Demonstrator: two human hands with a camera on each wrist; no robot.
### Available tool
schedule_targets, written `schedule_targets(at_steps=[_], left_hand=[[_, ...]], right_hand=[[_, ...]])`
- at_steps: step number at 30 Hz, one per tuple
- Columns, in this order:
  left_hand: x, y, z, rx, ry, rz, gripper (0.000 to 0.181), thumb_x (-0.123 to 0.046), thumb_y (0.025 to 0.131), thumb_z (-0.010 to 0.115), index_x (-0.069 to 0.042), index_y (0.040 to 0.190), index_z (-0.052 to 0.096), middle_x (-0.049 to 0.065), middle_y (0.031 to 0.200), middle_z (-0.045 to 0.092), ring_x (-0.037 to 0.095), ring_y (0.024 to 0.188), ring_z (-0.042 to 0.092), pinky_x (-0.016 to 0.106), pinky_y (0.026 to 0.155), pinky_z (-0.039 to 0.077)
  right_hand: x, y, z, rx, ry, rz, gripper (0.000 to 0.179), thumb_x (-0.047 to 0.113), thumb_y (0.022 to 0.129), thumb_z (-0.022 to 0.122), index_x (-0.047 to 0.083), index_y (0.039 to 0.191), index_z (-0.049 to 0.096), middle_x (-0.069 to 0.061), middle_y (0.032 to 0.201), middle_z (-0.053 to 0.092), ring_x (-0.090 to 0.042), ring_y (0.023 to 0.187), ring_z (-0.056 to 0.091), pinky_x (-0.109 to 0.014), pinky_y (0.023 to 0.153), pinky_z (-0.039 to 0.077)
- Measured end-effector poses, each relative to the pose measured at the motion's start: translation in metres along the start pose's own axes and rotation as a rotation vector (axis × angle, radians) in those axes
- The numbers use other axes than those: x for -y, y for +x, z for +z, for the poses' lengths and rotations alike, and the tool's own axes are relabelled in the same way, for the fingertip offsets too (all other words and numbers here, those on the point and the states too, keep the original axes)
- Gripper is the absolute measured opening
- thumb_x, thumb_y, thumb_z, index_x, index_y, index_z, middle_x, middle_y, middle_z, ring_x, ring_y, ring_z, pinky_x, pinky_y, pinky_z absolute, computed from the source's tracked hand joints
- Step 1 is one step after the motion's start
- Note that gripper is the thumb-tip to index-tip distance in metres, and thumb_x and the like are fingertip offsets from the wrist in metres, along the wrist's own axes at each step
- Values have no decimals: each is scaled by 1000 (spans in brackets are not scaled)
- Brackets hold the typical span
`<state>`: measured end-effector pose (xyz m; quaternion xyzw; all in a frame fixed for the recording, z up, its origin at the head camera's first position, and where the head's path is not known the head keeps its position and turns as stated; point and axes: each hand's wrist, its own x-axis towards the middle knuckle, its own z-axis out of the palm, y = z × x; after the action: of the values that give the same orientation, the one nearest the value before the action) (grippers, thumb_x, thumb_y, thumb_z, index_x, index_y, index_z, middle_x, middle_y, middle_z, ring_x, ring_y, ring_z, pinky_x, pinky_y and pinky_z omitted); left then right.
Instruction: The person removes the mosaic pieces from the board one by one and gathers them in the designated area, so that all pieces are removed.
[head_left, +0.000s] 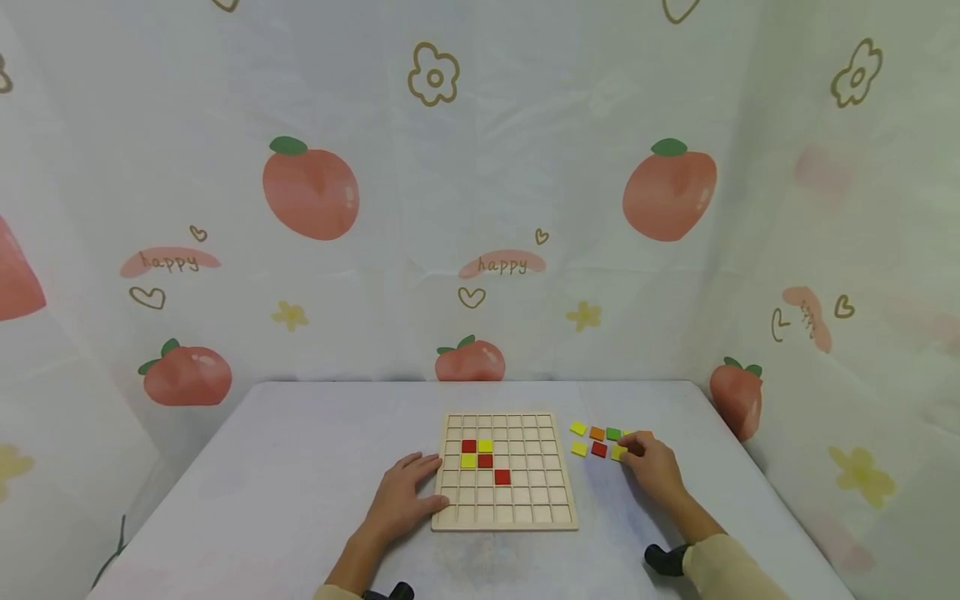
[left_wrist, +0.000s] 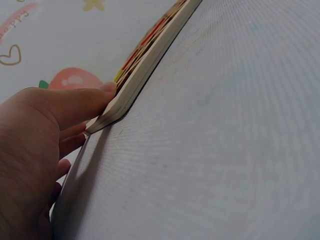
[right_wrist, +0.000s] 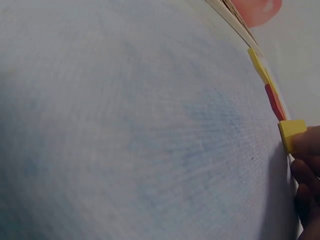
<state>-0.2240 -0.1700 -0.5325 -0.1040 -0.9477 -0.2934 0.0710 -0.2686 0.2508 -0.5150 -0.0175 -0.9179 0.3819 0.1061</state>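
Note:
A square wooden grid board (head_left: 532, 492) lies on the table. Red tiles, among them a red tile (head_left: 502, 477), and two yellow ones, one being a yellow tile (head_left: 485, 447), sit in its cells. My left hand (head_left: 401, 500) rests at the board's left side, fingers spread and thumb (left_wrist: 85, 105) touching the edge near the front corner. Right of the board, my right hand (head_left: 654, 467) pinches a yellow square tile (right_wrist: 291, 131) with thumb and fingertips; the tile looks tilted up. Part of the loose tile group is hidden behind that hand.
Loose tiles lie in two rows right of the board: a yellow one (head_left: 578, 427), an orange one (head_left: 597, 433), a green one (head_left: 613, 434) and a red one (head_left: 599, 450) among them. A patterned curtain (head_left: 390, 317) hangs behind the white table (head_left: 300, 467).

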Motion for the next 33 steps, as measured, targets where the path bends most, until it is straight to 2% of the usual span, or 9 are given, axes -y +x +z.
schedule_targets(at_steps=[12,19,27,33], left_hand=[[-3,-1,-3,11,-7,5,67,-48,77,75,-13,133,61,1,135,58,32,134,39,61,104,31],[-3,-1,-2,2,-5,8,68,-48,76,75,-13,133,62,2,135,58,32,134,40,62,104,31],[-2,0,0,4,-4,-8,67,-48,77,74,-15,133,61,0,136,58,31,134,39,60,105,31],[-1,-1,0,-7,-2,5,66,-47,77,75,-14,132,62,2,135,58,32,133,40,61,104,32]], right_hand=[[-1,7,-1,41,-64,-11,17,-2,86,66,-1,103,67,-8,92,61,-24,84,54,-40,72,47],[3,8,0,25,-105,-30,13,-3,85,67,1,98,67,-7,90,61,-23,82,55,-39,71,49],[12,12,4,6,-84,-5,15,-2,84,66,0,99,67,-9,90,61,-23,81,54,-35,67,49],[20,18,12,6,-59,2,17,0,85,66,1,102,67,-7,88,60,-22,77,53,-32,64,48]])
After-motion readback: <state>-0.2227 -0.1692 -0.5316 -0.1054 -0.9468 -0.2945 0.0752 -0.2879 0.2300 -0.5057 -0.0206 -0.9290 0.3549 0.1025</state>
